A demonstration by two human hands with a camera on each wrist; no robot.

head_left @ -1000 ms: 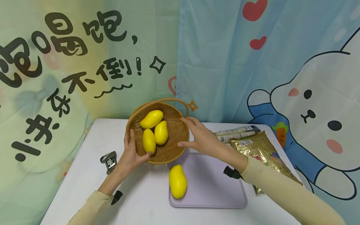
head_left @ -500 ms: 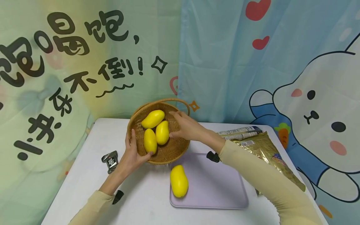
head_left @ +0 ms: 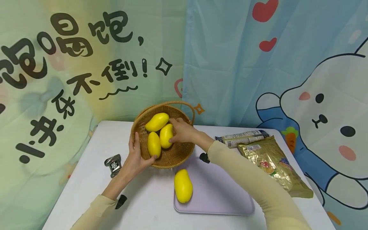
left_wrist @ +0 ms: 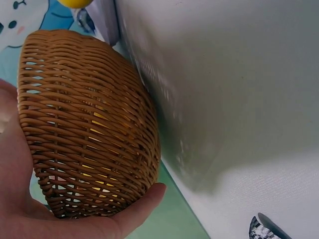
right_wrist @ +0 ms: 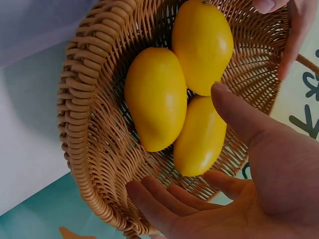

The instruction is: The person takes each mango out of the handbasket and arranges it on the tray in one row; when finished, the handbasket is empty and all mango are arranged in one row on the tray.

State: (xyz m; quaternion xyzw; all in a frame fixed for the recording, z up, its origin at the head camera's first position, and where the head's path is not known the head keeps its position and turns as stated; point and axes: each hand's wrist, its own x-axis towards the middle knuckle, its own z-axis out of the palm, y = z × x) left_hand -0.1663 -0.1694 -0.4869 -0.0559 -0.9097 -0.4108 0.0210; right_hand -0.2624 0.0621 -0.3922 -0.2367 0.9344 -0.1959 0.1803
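Observation:
In the head view, my left hand [head_left: 138,159] grips the left rim of a round brown wicker basket [head_left: 179,156] with a hoop handle, tipped so its inside faces me. The left wrist view shows my fingers spread along the basket's woven side [left_wrist: 89,124]. Inside lie three yellow mangoes: an upper one [head_left: 157,122], a lower left one [head_left: 154,144] and a right one [head_left: 166,135]. My right hand [head_left: 184,131] reaches into the basket at the right mango. In the right wrist view its thumb and fingers [right_wrist: 154,201] are spread beside the mangoes, not closed round one.
A fourth mango [head_left: 183,186] lies on the left side of a pale purple tray [head_left: 221,198], in front of the basket. On the right are a gold foil bag [head_left: 276,169] and long printed packets [head_left: 242,138]. A small black wrapped packet [head_left: 114,165] lies at the left.
My right hand has left the basket's right rim and moved left into the basket, up to the right mango. The left hand keeps its grip on the basket.

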